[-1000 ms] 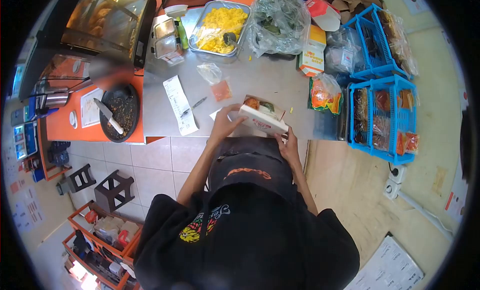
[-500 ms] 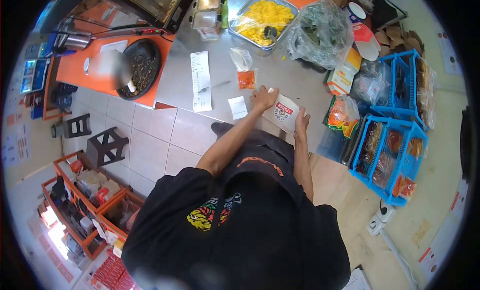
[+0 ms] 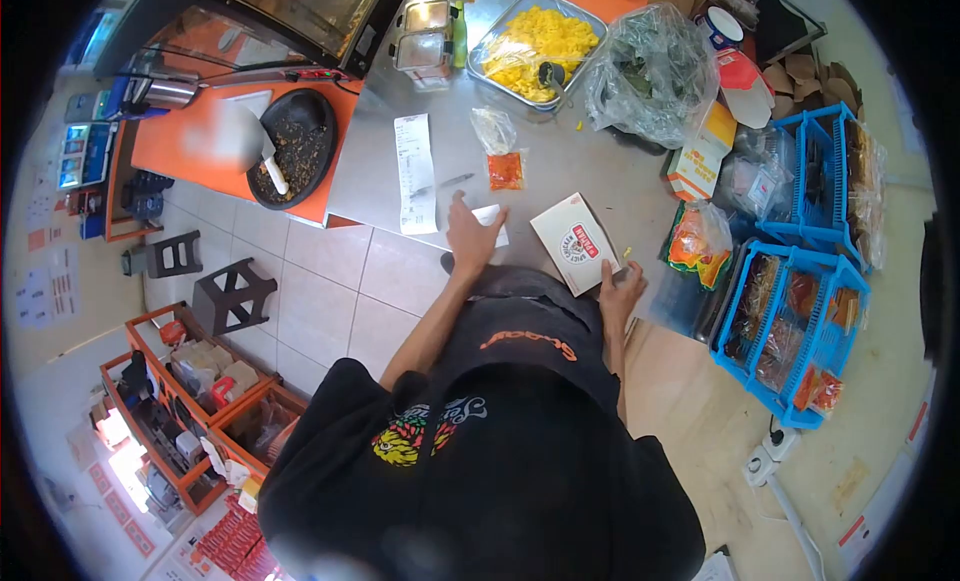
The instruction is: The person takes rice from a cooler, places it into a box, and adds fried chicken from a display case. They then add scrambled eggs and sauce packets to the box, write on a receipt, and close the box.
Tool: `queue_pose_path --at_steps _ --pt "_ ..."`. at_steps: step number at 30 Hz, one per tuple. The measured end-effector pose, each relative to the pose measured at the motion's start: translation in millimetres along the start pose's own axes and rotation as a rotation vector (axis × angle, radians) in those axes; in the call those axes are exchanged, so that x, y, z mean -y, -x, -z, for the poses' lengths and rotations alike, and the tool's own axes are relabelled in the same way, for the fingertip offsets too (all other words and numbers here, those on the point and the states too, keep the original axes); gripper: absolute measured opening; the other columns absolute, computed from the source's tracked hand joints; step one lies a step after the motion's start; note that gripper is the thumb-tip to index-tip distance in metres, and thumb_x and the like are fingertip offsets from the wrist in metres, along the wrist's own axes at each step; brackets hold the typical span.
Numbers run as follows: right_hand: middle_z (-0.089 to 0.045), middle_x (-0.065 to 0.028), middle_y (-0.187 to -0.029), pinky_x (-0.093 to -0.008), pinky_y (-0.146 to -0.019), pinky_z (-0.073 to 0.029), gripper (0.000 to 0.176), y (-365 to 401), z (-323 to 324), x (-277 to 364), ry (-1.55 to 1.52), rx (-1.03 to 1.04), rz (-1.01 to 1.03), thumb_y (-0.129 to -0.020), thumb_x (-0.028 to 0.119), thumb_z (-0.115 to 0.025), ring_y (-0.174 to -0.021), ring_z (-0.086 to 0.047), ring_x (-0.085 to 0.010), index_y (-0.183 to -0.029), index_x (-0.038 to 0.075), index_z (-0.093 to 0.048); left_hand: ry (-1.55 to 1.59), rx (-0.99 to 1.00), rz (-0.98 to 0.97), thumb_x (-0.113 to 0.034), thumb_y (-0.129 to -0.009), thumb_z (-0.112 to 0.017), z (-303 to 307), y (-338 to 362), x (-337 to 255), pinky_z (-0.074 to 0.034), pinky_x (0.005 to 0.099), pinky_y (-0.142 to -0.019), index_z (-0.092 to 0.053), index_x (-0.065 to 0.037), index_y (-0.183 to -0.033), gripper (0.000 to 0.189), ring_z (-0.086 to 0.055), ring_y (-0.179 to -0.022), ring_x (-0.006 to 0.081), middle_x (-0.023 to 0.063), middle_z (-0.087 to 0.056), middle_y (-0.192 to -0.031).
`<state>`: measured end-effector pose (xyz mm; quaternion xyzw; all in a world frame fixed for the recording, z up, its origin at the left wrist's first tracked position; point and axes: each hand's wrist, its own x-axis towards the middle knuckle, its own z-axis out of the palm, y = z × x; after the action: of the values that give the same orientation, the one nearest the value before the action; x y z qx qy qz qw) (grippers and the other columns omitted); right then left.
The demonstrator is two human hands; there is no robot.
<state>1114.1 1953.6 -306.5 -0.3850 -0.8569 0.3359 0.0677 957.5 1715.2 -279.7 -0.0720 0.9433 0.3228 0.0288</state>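
A closed white box with a red and black printed logo (image 3: 572,243) lies tilted near the front edge of the steel table. My right hand (image 3: 622,286) is at the box's lower right corner, fingers apart, touching or nearly touching it. Over a small white paper (image 3: 494,221) is my left hand (image 3: 474,231), its fingers spread. Left of that hand a long printed receipt (image 3: 415,176) lies flat, with a pen (image 3: 444,186) across its right side. Behind the paper are a red sachet (image 3: 506,171) and a small clear bag (image 3: 493,131).
At the back stands a tray of yellow food (image 3: 475,53) beside a large plastic bag of greens (image 3: 650,76). Blue baskets (image 3: 790,326) line the right side. A black round pan (image 3: 318,146) sits on the orange counter (image 3: 165,146). Metal-lidded containers (image 3: 422,36) are at the back left.
My left hand has left the box and moved left over the small paper. The box now shows its full top. My right hand has lowered to its corner. The view has shifted slightly.
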Motion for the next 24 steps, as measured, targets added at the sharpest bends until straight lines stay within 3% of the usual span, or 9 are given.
queue_pose_path --at_steps 2,4,6,9,10,15,18,21,24 --pt "-0.048 -0.0239 -0.123 -0.0495 -0.101 -0.034 0.054 -2 9 26 0.021 -0.115 0.221 -0.085 0.033 -0.072 -0.122 -0.041 -0.0379 -0.123 0.002 -0.05 -0.17 0.072 0.157 -0.042 -0.078 -0.073 5 -3 4 -0.051 0.0481 -0.072 -0.053 -0.001 -0.12 0.062 -0.067 -0.082 0.0399 0.0198 -0.068 -0.09" --pt "-0.051 -0.021 -0.119 -0.0478 -0.097 -0.038 0.049 -8 25 70 0.039 -0.205 0.391 -0.085 0.027 -0.072 -0.118 -0.046 -0.0381 -0.122 0.002 -0.052 -0.03 0.224 0.025 -0.033 -0.078 -0.072 -26 -12 53 -0.052 0.0453 -0.07 -0.059 -0.001 -0.111 0.048 -0.067 -0.081 0.0366 0.0169 -0.069 -0.087" --pt "-0.054 -0.0194 -0.117 -0.0438 -0.093 -0.043 0.048 -14 27 99 -0.244 0.065 0.362 -0.085 0.026 -0.071 -0.113 -0.051 -0.0347 -0.122 0.002 -0.052 0.112 0.375 0.044 -0.012 -0.081 -0.066 -15 -12 40 -0.051 0.0346 -0.071 -0.067 0.0 -0.097 0.019 -0.068 -0.086 0.0238 0.016 -0.069 -0.086" --pt "-0.059 -0.0159 -0.114 -0.0362 -0.085 -0.048 0.046 -21 8 123 -0.618 0.544 0.177 -0.087 0.023 -0.072 -0.102 -0.06 -0.025 -0.122 0.002 -0.052 0.43 0.354 -0.412 -0.004 -0.079 -0.064 22 1 9 -0.05 0.0306 -0.078 -0.068 -0.001 -0.103 0.025 -0.068 -0.087 0.0197 0.0148 -0.07 -0.088" --pt "-0.059 -0.0151 -0.115 -0.0349 -0.084 -0.048 0.047 -21 5 133 -0.653 0.589 0.167 -0.086 0.022 -0.073 -0.102 -0.06 -0.0231 -0.122 0.002 -0.051 0.529 0.432 -0.36 0.002 -0.076 -0.06 34 8 -1 -0.049 0.0309 -0.087 -0.066 0.002 -0.108 0.033 -0.066 -0.094 0.02 0.014 -0.07 -0.098" --pt "-0.056 -0.0098 -0.119 -0.0298 -0.08 -0.047 0.048 -18 18 169 -1.072 0.856 0.12 -0.084 0.013 -0.075 -0.105 -0.057 -0.0162 -0.124 0.007 -0.05 1.077 0.521 -0.208 -0.001 -0.084 -0.055 79 24 -40 -0.049 0.0326 -0.089 -0.062 0.007 -0.108 0.027 -0.062 -0.1 0.0211 0.0139 -0.064 -0.111" --pt "-0.055 -0.0099 -0.122 -0.0307 -0.084 -0.046 0.058 -15 21 171 -1.058 0.662 0.211 -0.078 0.008 -0.079 -0.107 -0.056 -0.0179 -0.128 0.007 -0.047 1.15 0.413 -0.04 -0.001 -0.091 -0.056 75 29 -52 -0.051 0.0291 -0.082 -0.06 0.006 -0.11 0.02 -0.063 -0.096 0.0169 0.0129 -0.064 -0.11" --pt "-0.054 -0.0116 -0.124 -0.0337 -0.085 -0.044 0.054 -12 49 192 -0.658 0.14 0.562 -0.073 0.009 -0.081 -0.106 -0.057 -0.0231 -0.121 0.007 -0.056 0.955 0.382 -0.081 0.004 -0.088 -0.063 81 28 -82 -0.052 0.0253 -0.075 -0.056 0.004 -0.116 0.03 -0.064 -0.094 0.0153 0.0141 -0.064 -0.111" --pt "-0.057 -0.0086 -0.118 -0.0388 -0.085 -0.042 0.037 -16 72 200 -0.267 -0.055 0.85 -0.07 0.017 -0.082 -0.107 -0.054 -0.0294 -0.103 0.008 -0.068 1.03 0.408 -0.074 0.007 -0.084 -0.068 81 29 -90 -0.053 0.0238 -0.07 -0.051 0.002 -0.123 0.043 -0.065 -0.093 0.0157 0.0167 -0.064 -0.113"
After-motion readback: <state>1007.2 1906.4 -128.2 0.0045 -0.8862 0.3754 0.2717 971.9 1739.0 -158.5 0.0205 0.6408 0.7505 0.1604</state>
